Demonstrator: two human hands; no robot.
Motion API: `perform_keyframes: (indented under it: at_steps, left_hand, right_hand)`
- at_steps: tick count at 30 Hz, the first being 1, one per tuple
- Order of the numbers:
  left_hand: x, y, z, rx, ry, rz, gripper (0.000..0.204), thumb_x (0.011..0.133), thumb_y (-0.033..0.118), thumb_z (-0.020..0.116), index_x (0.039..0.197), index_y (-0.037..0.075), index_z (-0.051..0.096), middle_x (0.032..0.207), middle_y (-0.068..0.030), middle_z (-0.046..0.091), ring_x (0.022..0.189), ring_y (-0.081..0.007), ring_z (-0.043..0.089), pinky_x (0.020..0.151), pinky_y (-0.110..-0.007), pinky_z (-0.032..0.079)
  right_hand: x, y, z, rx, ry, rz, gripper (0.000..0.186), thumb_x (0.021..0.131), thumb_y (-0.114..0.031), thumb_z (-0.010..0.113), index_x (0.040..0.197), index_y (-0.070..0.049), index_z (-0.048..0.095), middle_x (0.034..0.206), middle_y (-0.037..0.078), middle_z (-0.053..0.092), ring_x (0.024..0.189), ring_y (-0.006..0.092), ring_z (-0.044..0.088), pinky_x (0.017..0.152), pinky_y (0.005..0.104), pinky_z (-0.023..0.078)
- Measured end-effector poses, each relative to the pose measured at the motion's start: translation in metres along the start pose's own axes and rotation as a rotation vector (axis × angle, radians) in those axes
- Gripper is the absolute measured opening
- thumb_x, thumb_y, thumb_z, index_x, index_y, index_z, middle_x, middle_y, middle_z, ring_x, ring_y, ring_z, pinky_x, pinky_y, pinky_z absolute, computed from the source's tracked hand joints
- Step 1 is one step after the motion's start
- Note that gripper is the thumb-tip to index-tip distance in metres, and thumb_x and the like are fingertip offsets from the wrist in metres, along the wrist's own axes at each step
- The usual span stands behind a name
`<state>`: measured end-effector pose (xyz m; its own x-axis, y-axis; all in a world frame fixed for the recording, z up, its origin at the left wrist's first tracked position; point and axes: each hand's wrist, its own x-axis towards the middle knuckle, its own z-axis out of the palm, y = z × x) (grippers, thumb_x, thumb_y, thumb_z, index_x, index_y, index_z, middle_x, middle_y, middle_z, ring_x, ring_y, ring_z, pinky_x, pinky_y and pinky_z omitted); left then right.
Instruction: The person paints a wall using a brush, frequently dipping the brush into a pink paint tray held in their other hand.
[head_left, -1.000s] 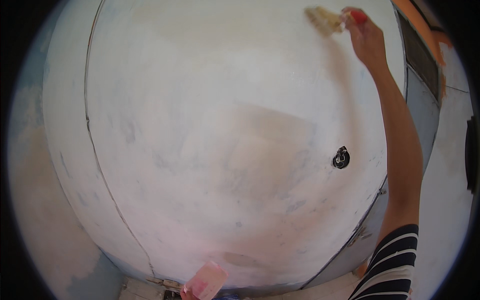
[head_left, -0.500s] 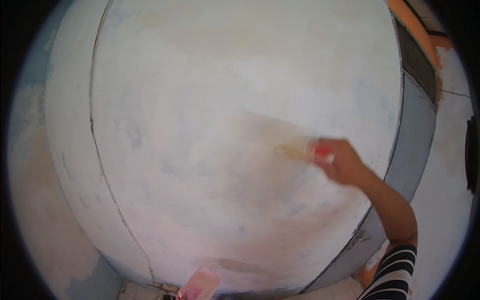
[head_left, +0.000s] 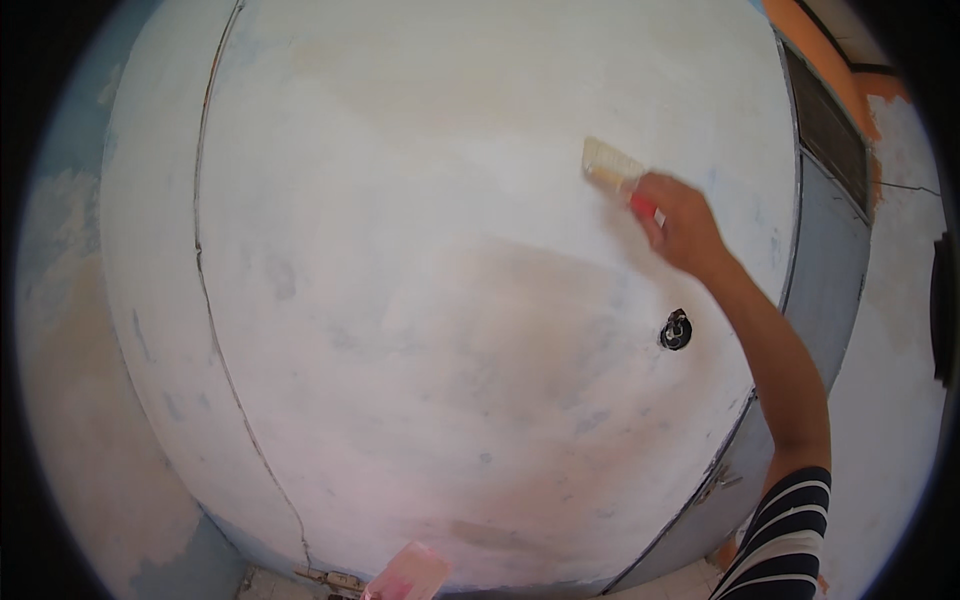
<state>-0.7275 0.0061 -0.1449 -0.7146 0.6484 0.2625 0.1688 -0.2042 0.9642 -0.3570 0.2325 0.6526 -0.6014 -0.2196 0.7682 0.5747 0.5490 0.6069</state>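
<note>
My right hand (head_left: 680, 222) grips a red-handled paintbrush (head_left: 609, 158), its pale bristles up and left against the white, patchy wall (head_left: 430, 300). Below it, a dark round fitting with exposed wire (head_left: 676, 330) sits in the wall. At the bottom edge a pink-stained plastic container (head_left: 408, 572) shows, held by my left hand (head_left: 372, 595), which is mostly out of the picture.
A thin cable or groove (head_left: 205, 290) runs down the wall's left part. A mottled side wall (head_left: 70, 340) is at left. On the right are a grey door (head_left: 825, 280), a dark panel (head_left: 822, 115) and orange paint (head_left: 815, 35). A floor strip shows along the bottom.
My right hand swept the brush down from the top right to mid-wall, then back up to upper middle, uncovering the dark fitting again. The pink container has shifted only slightly.
</note>
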Motion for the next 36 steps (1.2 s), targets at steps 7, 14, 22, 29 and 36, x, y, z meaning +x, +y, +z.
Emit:
perform_keyframes:
  at_steps: [7,14,22,29,36]
  left_hand:
    - [-0.010,0.076,0.005,-0.029,0.061,-0.010,0.041,0.102,0.032,0.053,0.137,0.011,0.049,0.126,-0.0071,0.055,0.109,-0.0223,0.056,0.081,-0.031,0.053]
    - [-0.002,0.037,0.013,-0.284,0.040,-0.264,0.025,0.101,0.032,0.058,0.123,0.021,0.057,0.111,0.0020,0.059,0.096,-0.0090,0.054,0.064,-0.024,0.042]
    - [-0.018,0.123,-0.009,-0.617,0.187,-0.507,0.043,0.103,0.027,0.052,0.140,0.007,0.046,0.136,-0.0175,0.052,0.126,-0.0338,0.052,0.094,-0.044,0.051]
    - [-0.027,0.138,-0.031,0.145,-0.072,-0.090,0.050,0.100,0.013,0.048,0.146,-0.005,0.039,0.138,-0.0312,0.047,0.131,-0.0500,0.041,0.110,-0.056,0.034]
    - [-0.005,0.094,-0.036,0.429,-0.191,0.135,0.049,0.099,0.015,0.049,0.144,-0.005,0.041,0.141,-0.0282,0.048,0.127,-0.0459,0.047,0.108,-0.056,0.039]
  right_hand:
    - [-0.001,-0.029,-0.032,0.455,-0.341,0.365,0.011,0.096,-0.014,0.064,0.100,-0.004,0.063,0.077,0.013,0.064,0.068,0.0229,0.061,0.070,0.0312,0.049]
    - [0.056,0.057,-0.037,0.161,0.053,0.410,0.013,0.098,-0.016,0.062,0.106,-0.006,0.066,0.086,0.011,0.067,0.071,0.0201,0.062,0.072,0.0307,0.050]
    - [0.017,0.027,-0.007,0.008,0.091,0.119,0.016,0.090,-0.006,0.067,0.106,-0.005,0.067,0.090,0.015,0.068,0.078,0.0328,0.066,0.069,0.0365,0.052]
    - [-0.087,-0.114,0.001,0.571,-0.599,0.320,0.016,0.090,-0.012,0.069,0.104,-0.005,0.069,0.099,0.015,0.070,0.088,0.0353,0.066,0.079,0.0418,0.054]
    - [-0.016,-0.041,-0.002,0.335,-0.437,0.497,0.023,0.097,-0.017,0.063,0.114,-0.002,0.067,0.101,0.013,0.074,0.093,0.0154,0.067,0.084,0.0321,0.052]
